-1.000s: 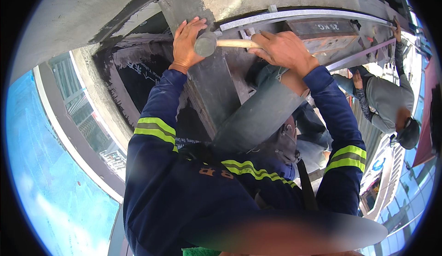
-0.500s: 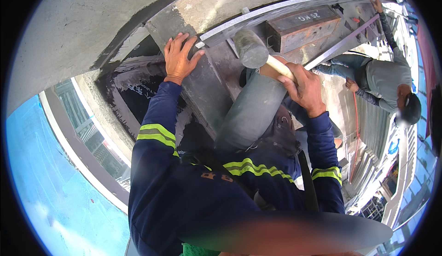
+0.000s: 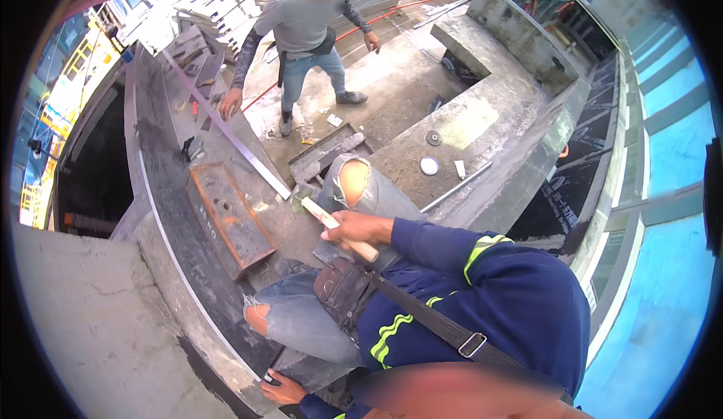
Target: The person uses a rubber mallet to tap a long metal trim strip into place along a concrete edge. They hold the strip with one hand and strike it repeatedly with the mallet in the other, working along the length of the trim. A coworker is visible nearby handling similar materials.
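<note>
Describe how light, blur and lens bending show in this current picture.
Head view: the grey frame at right bows; head view: glare whitens part of the concrete slab, while the opening at left sits in deep shadow; head view: a smeared blur covers part of the lower edge, but the mallet is distinguishable.

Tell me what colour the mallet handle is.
The mallet handle is pale cream, like light wood; best seen in the head view.
</note>
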Tool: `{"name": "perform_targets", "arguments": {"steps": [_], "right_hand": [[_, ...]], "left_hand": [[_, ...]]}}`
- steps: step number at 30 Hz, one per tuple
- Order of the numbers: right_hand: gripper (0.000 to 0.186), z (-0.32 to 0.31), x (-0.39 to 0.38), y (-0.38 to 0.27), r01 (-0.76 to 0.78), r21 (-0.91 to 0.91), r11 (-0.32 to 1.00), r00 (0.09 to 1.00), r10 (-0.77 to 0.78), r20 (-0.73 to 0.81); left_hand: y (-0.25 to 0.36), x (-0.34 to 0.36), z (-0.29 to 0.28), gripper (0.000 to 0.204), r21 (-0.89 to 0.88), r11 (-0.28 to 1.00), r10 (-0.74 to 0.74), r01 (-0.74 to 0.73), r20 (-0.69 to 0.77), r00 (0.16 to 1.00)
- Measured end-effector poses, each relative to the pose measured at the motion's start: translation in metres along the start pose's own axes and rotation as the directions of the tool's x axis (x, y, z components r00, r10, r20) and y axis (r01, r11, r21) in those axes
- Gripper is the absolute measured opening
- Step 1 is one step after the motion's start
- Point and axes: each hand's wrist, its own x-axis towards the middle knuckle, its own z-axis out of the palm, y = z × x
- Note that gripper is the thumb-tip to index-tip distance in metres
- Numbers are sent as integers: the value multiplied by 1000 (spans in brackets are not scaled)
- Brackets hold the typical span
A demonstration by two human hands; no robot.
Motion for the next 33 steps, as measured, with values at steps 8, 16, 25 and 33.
{"name": "perform_targets", "arguments": {"steps": [8,16,25,33], "right_hand": [[37,0,22,-4,-29,-138,990,999,26,-22],[41,12,13,-11,-25,-99,995,998,31,57],[43,20,24,-9,-61,-41,997,996,63,60],[44,13,29,-8,-66,16,998,996,65,62]], "left_hand": [[15,32,-7,84,78,986,-162,150,184,970],[14,32,-12,66,-95,984,-136,150,138,981],[19,29,-24,65,-109,982,-131,153,190,973],[8,28,-9,70,-91,981,-148,170,209,967]]}}
